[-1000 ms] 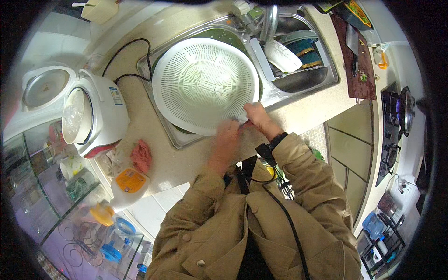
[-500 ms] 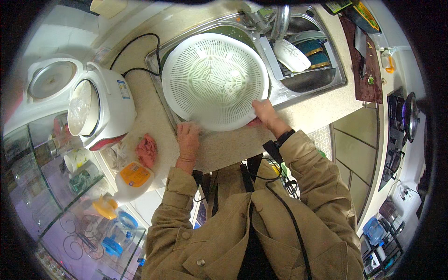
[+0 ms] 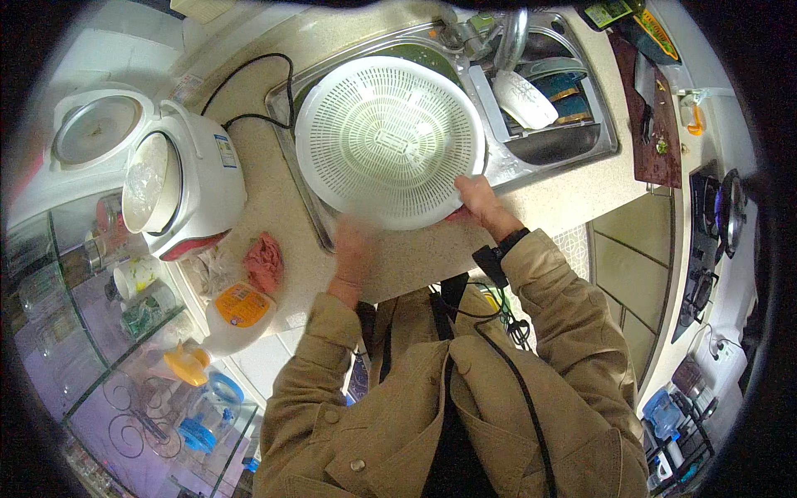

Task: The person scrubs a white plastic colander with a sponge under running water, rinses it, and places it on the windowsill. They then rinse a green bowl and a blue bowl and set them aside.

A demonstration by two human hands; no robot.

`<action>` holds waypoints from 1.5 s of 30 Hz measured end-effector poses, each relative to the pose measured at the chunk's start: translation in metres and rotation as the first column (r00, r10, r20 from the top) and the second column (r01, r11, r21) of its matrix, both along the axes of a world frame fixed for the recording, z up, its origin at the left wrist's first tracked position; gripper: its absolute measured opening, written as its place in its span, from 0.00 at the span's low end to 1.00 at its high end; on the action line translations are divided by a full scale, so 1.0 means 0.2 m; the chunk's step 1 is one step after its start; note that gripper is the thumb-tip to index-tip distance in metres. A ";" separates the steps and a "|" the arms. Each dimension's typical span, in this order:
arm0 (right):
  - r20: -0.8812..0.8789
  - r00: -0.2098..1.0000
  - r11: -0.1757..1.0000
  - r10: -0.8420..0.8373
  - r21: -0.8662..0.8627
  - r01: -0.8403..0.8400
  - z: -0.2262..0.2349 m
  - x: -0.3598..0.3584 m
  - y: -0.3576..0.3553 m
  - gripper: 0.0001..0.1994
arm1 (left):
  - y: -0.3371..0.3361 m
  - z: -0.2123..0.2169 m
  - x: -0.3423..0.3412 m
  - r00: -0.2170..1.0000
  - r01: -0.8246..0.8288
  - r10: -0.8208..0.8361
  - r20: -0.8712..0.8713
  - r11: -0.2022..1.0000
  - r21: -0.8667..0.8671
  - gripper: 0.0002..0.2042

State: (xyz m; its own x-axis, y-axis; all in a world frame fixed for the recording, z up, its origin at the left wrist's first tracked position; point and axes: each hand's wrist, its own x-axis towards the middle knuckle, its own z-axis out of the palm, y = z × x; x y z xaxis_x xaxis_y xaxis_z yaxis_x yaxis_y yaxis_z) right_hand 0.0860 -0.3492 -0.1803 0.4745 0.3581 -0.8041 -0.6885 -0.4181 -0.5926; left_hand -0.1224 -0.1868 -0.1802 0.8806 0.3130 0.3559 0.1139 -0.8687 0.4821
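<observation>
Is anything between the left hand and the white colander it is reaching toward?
Nothing visible. The left hand sits at the near rim of the white colander with only bare counter around it; the right hand already grips the rim.

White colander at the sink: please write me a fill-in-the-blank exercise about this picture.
1. The right hand grips the rim of the white ____, held over the sink.
2. The rice cooker has its lid ____.
3. The blurred left hand is over the ____.
4. The bowl in the sink is ____.

Missing words: colander; open; countertop; white
</observation>
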 end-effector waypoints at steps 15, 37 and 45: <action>-0.074 0.997 0.999 0.022 0.031 -0.020 0.03 0.02 0.01 0.20 | 0.00 0.02 -0.04 0.984 0.177 -0.178 -0.023 0.984 -0.021 0.12; -0.068 0.998 1.000 0.001 -0.012 -0.002 -0.01 0.02 -0.01 0.19 | 0.13 0.02 -0.05 0.987 0.098 -0.100 -0.130 0.995 -0.018 0.09; -0.040 0.999 1.000 -0.006 0.019 0.007 0.03 0.03 0.00 0.19 | -0.02 -0.01 -0.08 0.978 0.210 -0.210 -0.022 0.978 0.004 0.09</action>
